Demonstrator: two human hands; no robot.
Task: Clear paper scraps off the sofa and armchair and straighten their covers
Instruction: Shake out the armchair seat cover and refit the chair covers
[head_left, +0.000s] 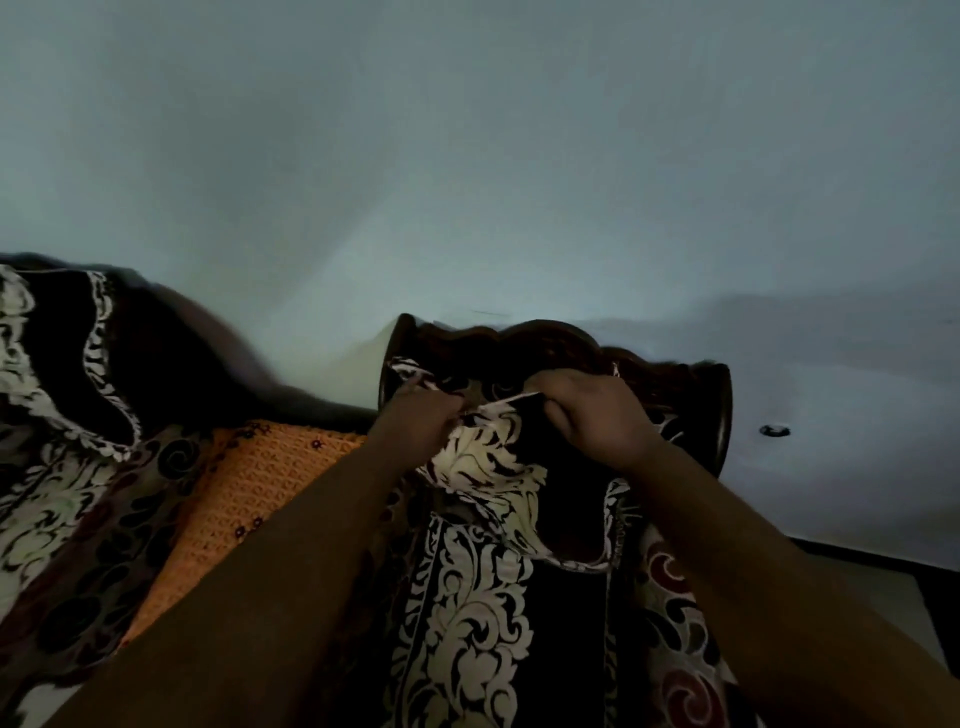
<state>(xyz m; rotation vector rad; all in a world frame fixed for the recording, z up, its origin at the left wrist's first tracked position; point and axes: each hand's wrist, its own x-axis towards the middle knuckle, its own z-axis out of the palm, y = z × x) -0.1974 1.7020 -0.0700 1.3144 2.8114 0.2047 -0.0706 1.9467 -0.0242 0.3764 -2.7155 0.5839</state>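
A dark cover with a cream floral pattern (483, 613) hangs over the backrest of an armchair with a carved dark wooden top rail (545, 338). My left hand (415, 421) grips a bunched fold of this cover near the rail's left end. My right hand (597, 415) is closed on the cover's upper edge just below the rail's middle. Between the hands the cloth is crumpled. To the left, a sofa (130, 364) carries a similar dark and cream cover (57, 415). No paper scraps show.
An orange patterned cloth (254, 488) lies between the sofa and the armchair. A pale wall (467, 156) fills the upper half of the view. A small dark fitting (774, 430) sits on the wall to the right. The room is dim.
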